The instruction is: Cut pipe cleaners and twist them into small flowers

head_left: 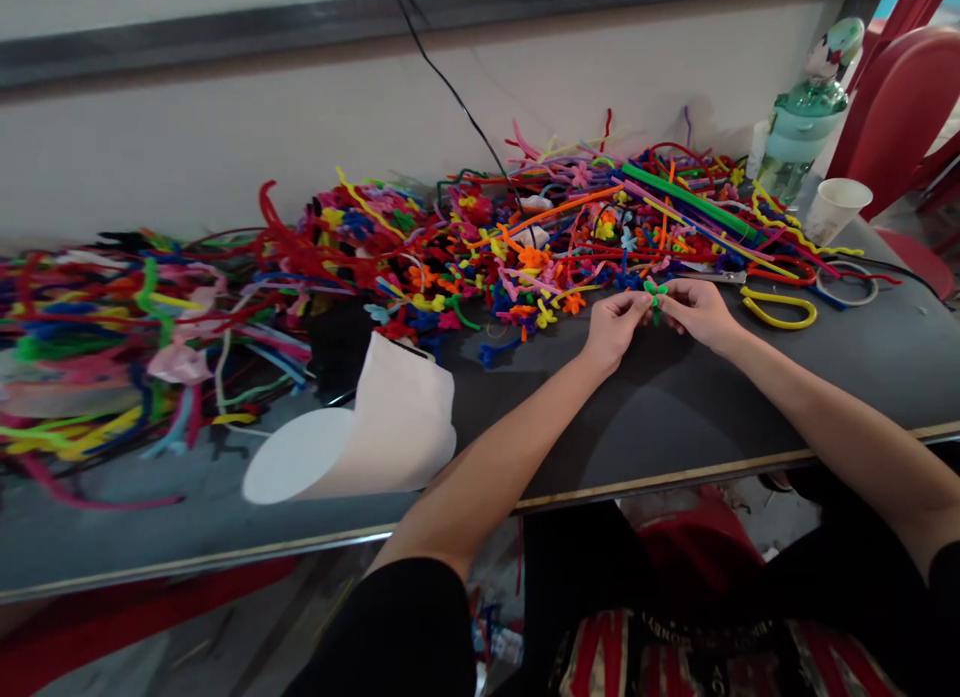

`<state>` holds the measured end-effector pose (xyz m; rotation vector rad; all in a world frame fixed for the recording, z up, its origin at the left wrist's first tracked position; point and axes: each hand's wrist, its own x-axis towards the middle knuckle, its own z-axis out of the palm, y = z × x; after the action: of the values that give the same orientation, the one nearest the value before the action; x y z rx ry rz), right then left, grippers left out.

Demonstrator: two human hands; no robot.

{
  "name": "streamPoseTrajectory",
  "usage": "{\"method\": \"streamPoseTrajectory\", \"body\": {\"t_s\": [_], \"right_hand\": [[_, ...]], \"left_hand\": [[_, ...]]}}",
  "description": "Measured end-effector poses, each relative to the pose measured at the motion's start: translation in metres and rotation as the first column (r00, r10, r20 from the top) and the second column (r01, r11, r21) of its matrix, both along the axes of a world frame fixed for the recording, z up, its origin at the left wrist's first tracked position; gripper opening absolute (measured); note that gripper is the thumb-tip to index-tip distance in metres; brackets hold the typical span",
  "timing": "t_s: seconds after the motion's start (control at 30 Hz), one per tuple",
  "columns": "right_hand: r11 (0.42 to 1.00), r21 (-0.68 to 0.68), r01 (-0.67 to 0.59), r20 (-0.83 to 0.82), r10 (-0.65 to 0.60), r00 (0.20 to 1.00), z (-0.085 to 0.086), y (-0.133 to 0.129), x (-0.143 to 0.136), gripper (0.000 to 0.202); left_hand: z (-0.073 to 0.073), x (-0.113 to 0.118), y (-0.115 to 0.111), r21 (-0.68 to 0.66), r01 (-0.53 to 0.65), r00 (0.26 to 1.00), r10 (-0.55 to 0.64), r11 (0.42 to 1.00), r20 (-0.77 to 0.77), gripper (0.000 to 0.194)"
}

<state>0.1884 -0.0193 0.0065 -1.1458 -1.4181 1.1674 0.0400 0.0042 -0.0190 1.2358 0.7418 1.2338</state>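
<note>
A small green pipe-cleaner flower point(655, 291) is pinched between the fingertips of both hands, above the dark table point(622, 417). My left hand point(615, 327) holds it from the left, fingers closed on it. From the other side my right hand point(697, 309) grips it with thumb and fingers. Just behind the hands lies a heap of colourful pipe cleaners and small flowers point(532, 262). Scissors with red handles point(780, 271) rest right of my right hand, beside a yellow handle loop point(780, 309).
A roll of white paper point(397, 417) lies left of my left forearm. A paper cup point(836, 209) and a green bottle point(802, 132) stand at the back right. More pipe cleaners point(90, 337) cover the left side. A black cable point(450, 87) hangs by the wall.
</note>
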Motion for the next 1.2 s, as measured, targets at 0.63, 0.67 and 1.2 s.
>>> {"method": "streamPoseTrajectory", "body": {"t_s": [0.63,0.67,1.2], "right_hand": [[0.966,0.232,0.112,0.143,-0.147,0.979,-0.005,0.006,0.004,0.034],[0.970,0.219,0.105,0.137,-0.137,0.981,-0.005,0.007,0.005,0.034],[0.970,0.184,0.161,0.244,-0.204,0.948,0.002,0.005,0.014,0.018]], "left_hand": [[-0.005,0.003,-0.001,0.135,0.000,0.988,0.021,0.991,-0.154,0.052],[-0.006,0.003,-0.001,0.141,0.002,0.986,0.021,0.990,-0.167,0.052],[0.004,-0.006,0.003,0.081,-0.085,0.978,0.099,0.993,-0.184,0.035]]}}
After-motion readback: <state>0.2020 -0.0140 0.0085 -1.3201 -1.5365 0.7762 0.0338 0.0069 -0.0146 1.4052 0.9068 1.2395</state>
